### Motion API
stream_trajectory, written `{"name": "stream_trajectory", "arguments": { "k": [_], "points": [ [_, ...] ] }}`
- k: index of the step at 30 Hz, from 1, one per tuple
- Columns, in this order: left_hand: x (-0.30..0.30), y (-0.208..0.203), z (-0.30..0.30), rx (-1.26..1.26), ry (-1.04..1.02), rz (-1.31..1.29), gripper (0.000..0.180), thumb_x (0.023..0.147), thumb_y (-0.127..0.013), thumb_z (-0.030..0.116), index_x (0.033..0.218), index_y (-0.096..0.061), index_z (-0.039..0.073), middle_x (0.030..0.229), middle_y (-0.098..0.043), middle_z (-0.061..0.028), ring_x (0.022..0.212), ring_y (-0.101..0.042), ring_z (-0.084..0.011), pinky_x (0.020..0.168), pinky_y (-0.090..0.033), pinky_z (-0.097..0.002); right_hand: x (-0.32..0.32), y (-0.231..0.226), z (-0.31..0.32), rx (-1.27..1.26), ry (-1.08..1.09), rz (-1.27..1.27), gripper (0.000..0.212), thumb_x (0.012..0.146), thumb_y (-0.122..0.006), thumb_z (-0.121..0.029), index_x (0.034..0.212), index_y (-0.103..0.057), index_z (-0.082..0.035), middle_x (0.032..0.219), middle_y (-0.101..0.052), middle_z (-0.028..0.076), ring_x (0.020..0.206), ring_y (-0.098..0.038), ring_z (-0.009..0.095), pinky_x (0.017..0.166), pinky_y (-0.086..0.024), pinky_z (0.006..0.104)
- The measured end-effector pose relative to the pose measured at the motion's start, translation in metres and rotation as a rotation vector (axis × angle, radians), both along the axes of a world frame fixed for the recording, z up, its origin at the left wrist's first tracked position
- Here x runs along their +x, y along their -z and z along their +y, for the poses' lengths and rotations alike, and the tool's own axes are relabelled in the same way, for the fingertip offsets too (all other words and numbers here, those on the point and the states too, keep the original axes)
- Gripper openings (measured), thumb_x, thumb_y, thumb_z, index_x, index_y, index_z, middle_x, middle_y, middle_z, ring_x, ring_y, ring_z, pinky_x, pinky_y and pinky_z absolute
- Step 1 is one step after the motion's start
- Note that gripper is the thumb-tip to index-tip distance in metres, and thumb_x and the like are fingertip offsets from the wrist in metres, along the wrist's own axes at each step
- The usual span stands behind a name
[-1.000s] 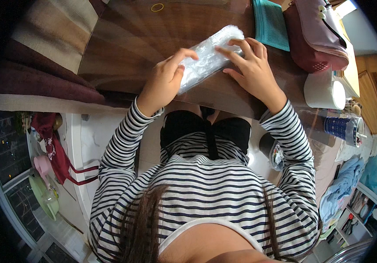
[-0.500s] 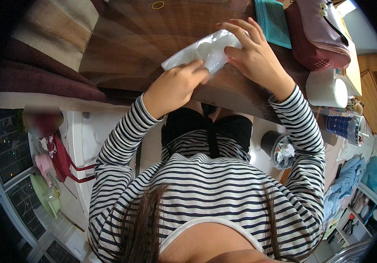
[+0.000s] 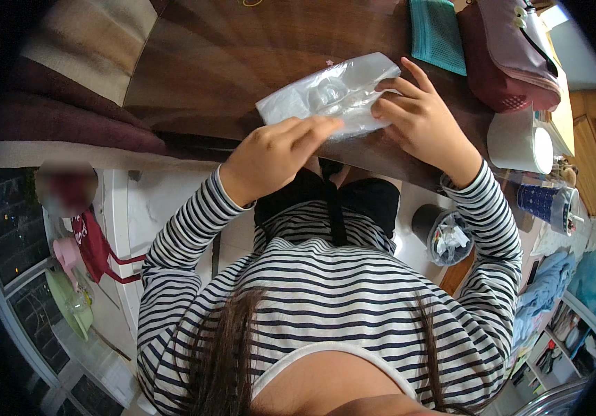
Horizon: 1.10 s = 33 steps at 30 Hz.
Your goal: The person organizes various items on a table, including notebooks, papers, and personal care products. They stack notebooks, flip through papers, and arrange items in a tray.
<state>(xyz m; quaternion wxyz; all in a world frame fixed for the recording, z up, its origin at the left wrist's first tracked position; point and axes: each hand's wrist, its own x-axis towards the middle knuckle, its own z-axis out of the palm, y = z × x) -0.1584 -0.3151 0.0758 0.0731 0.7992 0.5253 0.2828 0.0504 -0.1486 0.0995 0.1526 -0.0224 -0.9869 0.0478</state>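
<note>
A clear, crinkled plastic bag (image 3: pixel 353 87) lies at a slant on the dark wooden table, with a pale round shape showing at its middle. My left hand (image 3: pixel 277 152) is at the bag's near edge, its fingers stretched out side by side over the film and their tips smeared by motion. At the bag's right end, my right hand (image 3: pixel 426 118) has its thumb and bent fingers closed on the crumpled film, while its index finger points up and away.
A teal mesh pouch (image 3: pixel 439 38) and a pink and maroon bag (image 3: pixel 509 62) stand at the far right. Nearer are a white paper roll (image 3: pixel 520 145) and a blue patterned cup (image 3: pixel 542 202). A waste bin (image 3: pixel 444 236) is below the table edge. Curtains (image 3: pixel 69 83) hang left.
My right hand has moved down and slightly right, its fingers bending in. The bag's far right part now shows more. My left hand's fingers have straightened along the near edge.
</note>
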Motion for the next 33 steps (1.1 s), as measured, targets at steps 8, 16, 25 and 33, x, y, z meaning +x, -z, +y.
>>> {"name": "stream_trajectory", "arguments": {
  "k": [8,16,25,33],
  "points": [
    [-0.011,0.012,0.008,-0.105,-0.336,-0.166,0.02,0.09,-0.057,0.013,0.102,-0.052,-0.001,0.094,-0.06,-0.0206,0.085,-0.06,-0.0342,0.074,-0.047,-0.0386,-0.012,0.012,0.02,-0.478,0.023,0.058,0.015,0.083,-0.059,-0.004,0.096,-0.058,0.003,0.088,-0.06,0.018,0.087,-0.058,0.036,0.077,-0.046,0.0405],
    [-0.023,0.016,0.028,-0.192,-0.45,-0.291,0.021,0.092,-0.056,0.02,0.093,-0.056,-0.001,0.069,-0.058,-0.0186,0.061,-0.061,-0.0288,0.057,-0.045,-0.0339,-0.027,0.032,0.04,-0.663,0.145,0.044,0.018,0.093,-0.055,-0.015,0.096,-0.054,0.003,0.071,-0.057,0.021,0.063,-0.057,0.037,0.057,-0.045,0.0373],
    [-0.023,0.028,0.038,-0.2,-0.64,-0.149,0.026,0.095,-0.05,0.025,0.091,-0.054,0.0,0.07,-0.059,-0.0232,0.064,-0.062,-0.0372,0.055,-0.046,-0.0411,-0.041,0.048,0.05,-0.525,0.403,0.107,0.024,0.09,-0.06,-0.021,0.097,-0.059,0.002,0.077,-0.066,0.021,0.069,-0.068,0.032,0.057,-0.053,0.0364],
    [0.003,0.0,0.039,0.113,-0.494,0.104,0.014,0.084,-0.055,0.008,0.097,-0.058,0.004,0.108,-0.059,-0.0156,0.107,-0.054,-0.0309,0.093,-0.042,-0.0415,-0.047,0.065,0.048,-0.088,0.589,0.053,0.017,0.091,-0.057,-0.021,0.094,-0.055,-0.004,0.063,-0.062,0.018,0.055,-0.063,0.034,0.046,-0.05,0.0397]
  ]
}}
